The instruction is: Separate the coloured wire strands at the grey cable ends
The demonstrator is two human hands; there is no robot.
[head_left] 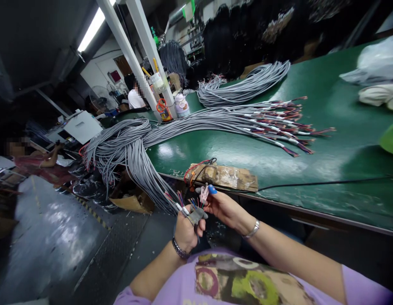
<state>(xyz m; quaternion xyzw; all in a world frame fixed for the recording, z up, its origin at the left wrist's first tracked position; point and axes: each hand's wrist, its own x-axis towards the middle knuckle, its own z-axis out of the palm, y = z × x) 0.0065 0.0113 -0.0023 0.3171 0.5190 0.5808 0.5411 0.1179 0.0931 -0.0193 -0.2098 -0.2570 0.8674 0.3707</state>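
Note:
My left hand point(186, 233) is closed around the ends of several grey cables point(148, 169), with grey coverings on some fingers. From its grip fan out thin coloured wires point(193, 202), with white sleeves below them on the cables. Close beside it, my right hand point(226, 207) pinches a small pale pink piece point(204, 193) at the wire tips; its exact kind I cannot make out. A blue cover sits on one of that hand's fingertips. Just beyond both hands, a worn wooden block point(228, 177) with red and black leads lies at the table edge.
The green table point(326, 169) bears a large cable bundle point(215, 120) with stripped ends and a coiled bundle point(247, 84) behind. Scissors point(163, 109) and a bottle point(181, 105) stand by a white post. A black cord point(311, 184) crosses the table. Other people sit at far left.

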